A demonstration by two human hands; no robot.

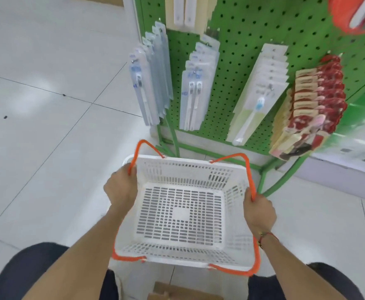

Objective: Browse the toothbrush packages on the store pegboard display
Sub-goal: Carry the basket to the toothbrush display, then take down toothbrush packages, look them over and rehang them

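Each hand, left hand [121, 187] and right hand [259, 211], grips an orange handle of the empty basket [183, 167]; browsing toothbrush packages [191, 98] seems barely begun, and reaching needs one hand freed.

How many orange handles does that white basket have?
2. One orange handle runs along the basket's left side, gripped by the left hand; the other handle runs along the right side, gripped by the right hand.

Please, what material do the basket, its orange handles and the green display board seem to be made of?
Basket: looks like white moulded plastic, matte, with rows of slots in walls and floor. Orange handles: thin loops with a ribbed look, perhaps plastic-coated wire or cord; blur leaves it open. Each hand, left hand and right hand, grips one. Green display board: probably painted metal, given its regular punched holes.
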